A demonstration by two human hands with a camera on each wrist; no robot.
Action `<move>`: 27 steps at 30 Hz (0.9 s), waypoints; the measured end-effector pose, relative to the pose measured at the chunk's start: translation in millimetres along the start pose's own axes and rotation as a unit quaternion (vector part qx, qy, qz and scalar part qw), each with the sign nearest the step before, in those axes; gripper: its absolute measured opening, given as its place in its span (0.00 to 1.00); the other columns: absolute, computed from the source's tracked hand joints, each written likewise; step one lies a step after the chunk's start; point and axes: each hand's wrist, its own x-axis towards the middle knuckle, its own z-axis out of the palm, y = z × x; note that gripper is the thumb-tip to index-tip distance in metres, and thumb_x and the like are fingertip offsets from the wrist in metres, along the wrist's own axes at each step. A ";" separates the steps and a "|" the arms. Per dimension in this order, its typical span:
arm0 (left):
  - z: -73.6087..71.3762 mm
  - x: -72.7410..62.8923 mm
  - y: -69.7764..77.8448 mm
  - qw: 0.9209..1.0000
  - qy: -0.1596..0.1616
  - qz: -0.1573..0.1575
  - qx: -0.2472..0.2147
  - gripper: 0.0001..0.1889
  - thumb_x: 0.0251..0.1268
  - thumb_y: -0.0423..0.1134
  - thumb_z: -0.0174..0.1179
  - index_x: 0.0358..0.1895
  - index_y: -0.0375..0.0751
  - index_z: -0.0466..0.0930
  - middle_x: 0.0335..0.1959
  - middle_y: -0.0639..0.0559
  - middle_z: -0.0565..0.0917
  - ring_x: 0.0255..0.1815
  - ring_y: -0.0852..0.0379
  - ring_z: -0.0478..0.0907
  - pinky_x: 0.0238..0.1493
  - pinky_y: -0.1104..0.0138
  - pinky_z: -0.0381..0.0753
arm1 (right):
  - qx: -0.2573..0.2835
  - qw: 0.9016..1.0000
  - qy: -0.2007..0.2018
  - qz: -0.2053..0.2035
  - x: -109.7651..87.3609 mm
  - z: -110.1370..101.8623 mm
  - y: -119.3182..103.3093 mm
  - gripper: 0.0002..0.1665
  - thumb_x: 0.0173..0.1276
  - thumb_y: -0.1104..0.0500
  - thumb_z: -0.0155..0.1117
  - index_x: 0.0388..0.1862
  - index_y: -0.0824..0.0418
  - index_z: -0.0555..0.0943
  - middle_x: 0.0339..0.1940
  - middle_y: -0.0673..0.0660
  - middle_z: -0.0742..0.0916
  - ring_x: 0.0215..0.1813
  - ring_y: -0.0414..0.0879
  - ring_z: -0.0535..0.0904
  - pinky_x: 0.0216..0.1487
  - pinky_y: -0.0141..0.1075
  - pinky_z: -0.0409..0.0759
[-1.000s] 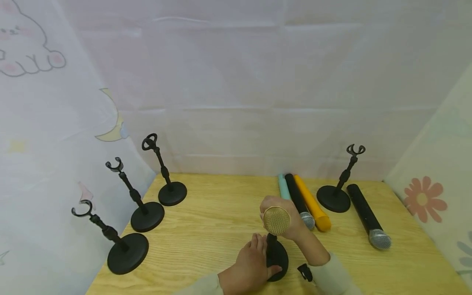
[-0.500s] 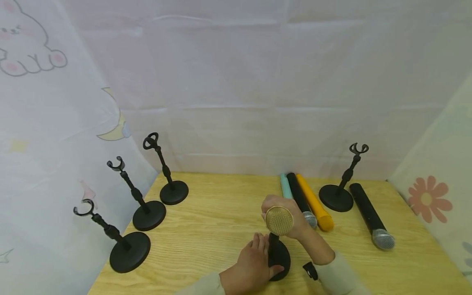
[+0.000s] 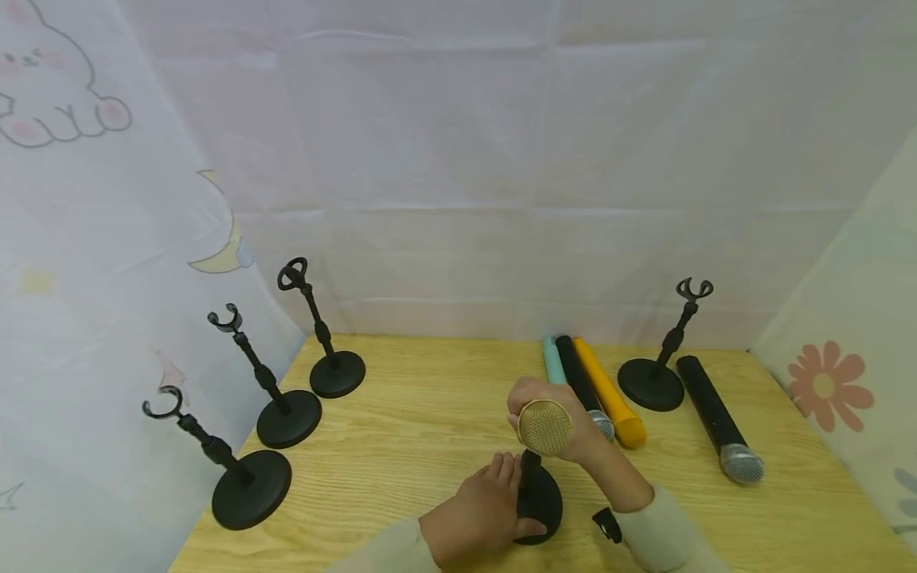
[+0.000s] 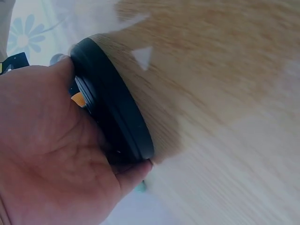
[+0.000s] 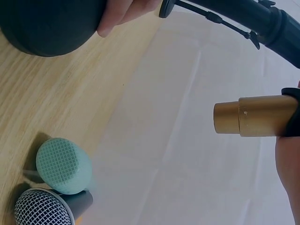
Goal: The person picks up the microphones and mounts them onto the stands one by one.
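Note:
In the head view, my right hand (image 3: 548,406) grips a gold microphone (image 3: 546,428) whose mesh head faces up toward the camera. Its gold tail end shows in the right wrist view, where a black clip (image 5: 293,112) wraps its body at the frame's right edge. Beneath it is a black microphone stand (image 3: 540,505), its round base near the table's front. My left hand (image 3: 483,509) holds that base, thumb on one side and fingers on the other; the left wrist view shows the base's rim (image 4: 115,103) between them. The microphone hides the top of the stand from above.
Several black stands flank the work: a left row including a front stand (image 3: 251,489), and one at back right (image 3: 650,384). Behind my right hand lie teal (image 3: 553,362), black (image 3: 576,370) and orange (image 3: 609,390) microphones. Another black microphone (image 3: 716,418) lies far right.
The gold microphone's head has shifted very slightly right, and my right wrist has turned a little. Both hands keep their hold; the other stands and microphones stay put.

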 end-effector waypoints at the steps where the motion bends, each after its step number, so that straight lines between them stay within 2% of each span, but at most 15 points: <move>1: 0.3 -0.2 -0.3 1.000 0.000 0.001 -0.002 0.52 0.66 0.79 0.33 0.81 0.43 0.54 0.81 0.49 0.57 0.81 0.53 0.56 0.74 0.67 0.65 | -0.002 1.000 0.000 0.004 -0.3 0.2 0.0 0.12 0.66 0.75 0.66 0.44 0.64 0.78 0.34 0.57 0.81 0.37 0.47 0.76 0.43 0.36 0.78; 6: 1.8 -1.8 -0.6 1.000 0.001 0.003 0.002 0.52 0.66 0.79 0.30 0.81 0.44 0.54 0.82 0.49 0.55 0.82 0.53 0.53 0.75 0.67 0.63 | -0.027 0.999 0.000 0.030 -0.2 0.6 -5.1 0.23 0.51 0.85 0.66 0.42 0.66 0.78 0.33 0.56 0.81 0.36 0.45 0.76 0.42 0.34 0.79; 8: 2.4 -2.4 -0.1 1.000 0.002 0.003 0.013 0.52 0.66 0.79 0.27 0.82 0.44 0.53 0.82 0.49 0.54 0.82 0.53 0.51 0.76 0.67 0.61 | -0.038 0.999 0.003 0.029 -0.2 0.5 -6.1 0.20 0.53 0.83 0.68 0.41 0.67 0.78 0.32 0.56 0.82 0.35 0.44 0.76 0.42 0.33 0.79; 12: 2.6 -4.4 0.6 0.999 0.006 0.005 0.036 0.51 0.67 0.78 0.23 0.82 0.45 0.52 0.83 0.49 0.52 0.83 0.52 0.49 0.77 0.68 0.58 | -0.053 0.998 0.014 0.027 -1.4 0.5 -6.7 0.10 0.65 0.72 0.70 0.42 0.68 0.78 0.32 0.56 0.82 0.35 0.43 0.77 0.42 0.31 0.80; 14: 2.9 -5.1 0.8 0.999 0.011 0.009 0.042 0.51 0.67 0.78 0.22 0.82 0.44 0.52 0.83 0.48 0.52 0.83 0.52 0.49 0.77 0.68 0.58 | -0.058 0.998 0.020 0.032 -2.3 0.6 -7.2 0.09 0.66 0.71 0.70 0.41 0.68 0.78 0.32 0.56 0.82 0.35 0.43 0.77 0.43 0.31 0.80; 21: 1.7 -4.7 0.6 0.999 0.010 0.007 0.040 0.51 0.67 0.78 0.23 0.82 0.44 0.51 0.83 0.48 0.51 0.83 0.52 0.49 0.77 0.69 0.59 | -0.087 0.994 0.037 0.059 -5.4 1.4 -8.8 0.22 0.50 0.82 0.71 0.41 0.66 0.78 0.31 0.54 0.83 0.34 0.41 0.77 0.43 0.28 0.80; 25: 0.7 -5.2 1.0 0.999 0.007 0.006 0.035 0.51 0.67 0.78 0.24 0.82 0.44 0.51 0.83 0.48 0.52 0.83 0.52 0.50 0.77 0.69 0.58 | -0.101 0.991 0.031 0.085 -6.0 0.5 -11.7 0.25 0.50 0.82 0.72 0.43 0.63 0.79 0.33 0.53 0.83 0.36 0.42 0.78 0.46 0.27 0.80; 27: 0.7 -5.7 0.7 0.999 0.011 0.007 0.038 0.51 0.67 0.78 0.24 0.82 0.44 0.51 0.83 0.48 0.52 0.83 0.52 0.50 0.77 0.69 0.58 | -0.115 0.987 0.023 0.113 -5.2 -0.4 -15.6 0.25 0.52 0.80 0.73 0.45 0.61 0.79 0.37 0.52 0.84 0.39 0.42 0.80 0.49 0.28 0.80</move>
